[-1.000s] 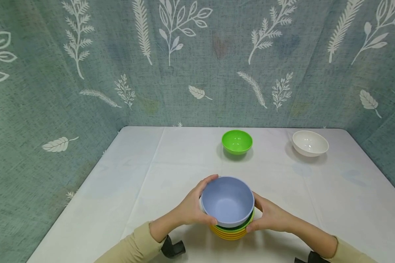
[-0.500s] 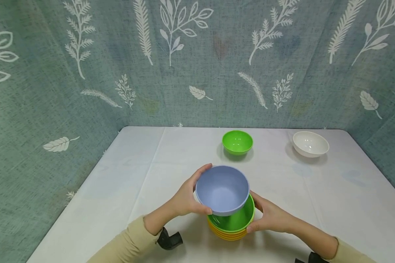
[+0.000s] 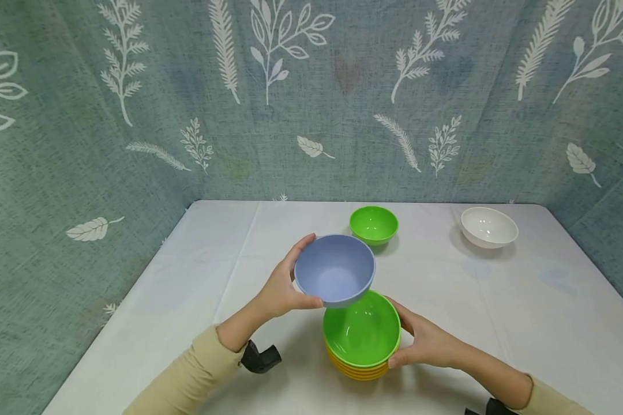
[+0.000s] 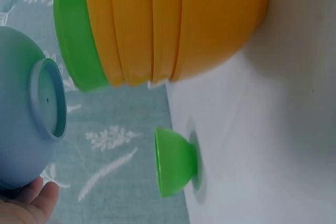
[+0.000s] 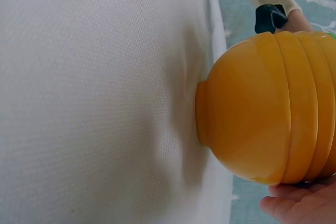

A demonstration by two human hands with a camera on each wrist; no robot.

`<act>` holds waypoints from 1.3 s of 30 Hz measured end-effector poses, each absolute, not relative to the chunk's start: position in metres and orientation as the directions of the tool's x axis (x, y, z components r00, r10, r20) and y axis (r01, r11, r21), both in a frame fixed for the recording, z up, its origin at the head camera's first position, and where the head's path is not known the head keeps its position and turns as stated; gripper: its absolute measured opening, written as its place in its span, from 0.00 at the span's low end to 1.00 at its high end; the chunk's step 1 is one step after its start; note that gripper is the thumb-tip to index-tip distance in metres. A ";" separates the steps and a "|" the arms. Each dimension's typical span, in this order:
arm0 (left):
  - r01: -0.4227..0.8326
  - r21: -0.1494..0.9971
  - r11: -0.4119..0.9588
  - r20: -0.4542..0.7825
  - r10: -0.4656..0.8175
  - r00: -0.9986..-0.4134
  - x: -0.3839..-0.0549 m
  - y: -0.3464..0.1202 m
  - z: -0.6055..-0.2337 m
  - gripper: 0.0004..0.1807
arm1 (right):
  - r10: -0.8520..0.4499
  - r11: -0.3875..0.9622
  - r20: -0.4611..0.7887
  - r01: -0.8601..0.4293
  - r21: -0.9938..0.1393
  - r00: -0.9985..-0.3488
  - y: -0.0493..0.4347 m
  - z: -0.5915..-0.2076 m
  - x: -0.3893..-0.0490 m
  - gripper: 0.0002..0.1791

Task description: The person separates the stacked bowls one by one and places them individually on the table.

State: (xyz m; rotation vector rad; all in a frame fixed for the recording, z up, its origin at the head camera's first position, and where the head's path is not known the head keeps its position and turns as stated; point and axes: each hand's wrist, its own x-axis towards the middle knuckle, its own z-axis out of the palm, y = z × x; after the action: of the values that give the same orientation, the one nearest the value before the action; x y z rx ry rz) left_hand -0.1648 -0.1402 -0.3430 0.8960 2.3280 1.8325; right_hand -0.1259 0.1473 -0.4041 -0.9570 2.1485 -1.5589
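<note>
My left hand point(image 3: 285, 288) holds a light blue bowl point(image 3: 334, 271) by its side, thumb at the near rim and fingers round the far side. The bowl is raised, and its round foot shows in the left wrist view. Below and to its right stands a nested stack: a green bowl point(image 3: 362, 331) on top of several orange bowls point(image 5: 252, 103). My right hand point(image 3: 428, 340) grips the right side of this stack, its thumb in front and its fingers behind, partly hidden. The blue bowl overlaps the green bowl's far rim in the head view.
A smaller green bowl point(image 3: 374, 225) sits at the back of the white-covered table point(image 3: 228, 248). Farther right is a white bowl point(image 3: 489, 227). A patterned grey-green curtain point(image 3: 311, 115) closes off the back and both sides.
My left hand has lifted the blue bowl off the stack and carried it away and to the left, uncovering the green bowl. My right hand has stayed on the stack.
</note>
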 end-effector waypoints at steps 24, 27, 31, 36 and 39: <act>0.280 0.889 0.362 0.198 0.248 -0.948 -0.207 -0.162 -0.353 0.59 | -0.678 0.176 0.135 -0.338 -0.925 -0.722 0.148 -0.405 -0.126 0.50; 0.253 0.889 0.382 0.180 0.216 -0.960 -0.213 -0.165 -0.355 0.58 | -0.680 0.172 0.142 -0.345 -0.923 -0.720 0.148 -0.405 -0.126 0.50; 0.221 0.891 0.396 0.164 0.172 -0.971 -0.221 -0.170 -0.359 0.59 | -0.681 0.170 0.143 -0.346 -0.923 -0.718 0.148 -0.405 -0.125 0.50; 0.179 0.888 0.423 0.142 0.117 -0.983 -0.229 -0.175 -0.365 0.61 | -0.683 0.173 0.136 -0.340 -0.924 -0.718 0.148 -0.404 -0.125 0.50; 0.156 0.884 0.441 0.132 0.084 -0.988 -0.235 -0.178 -0.369 0.60 | -0.685 0.174 0.138 -0.345 -0.922 -0.715 0.148 -0.403 -0.125 0.50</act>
State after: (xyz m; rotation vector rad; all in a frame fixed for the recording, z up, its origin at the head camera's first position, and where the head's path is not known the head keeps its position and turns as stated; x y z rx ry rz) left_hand -0.2346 -0.1776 -0.3693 0.2264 2.7241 1.6835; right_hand -0.1254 0.1479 -0.4032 -0.9826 2.1470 -1.5546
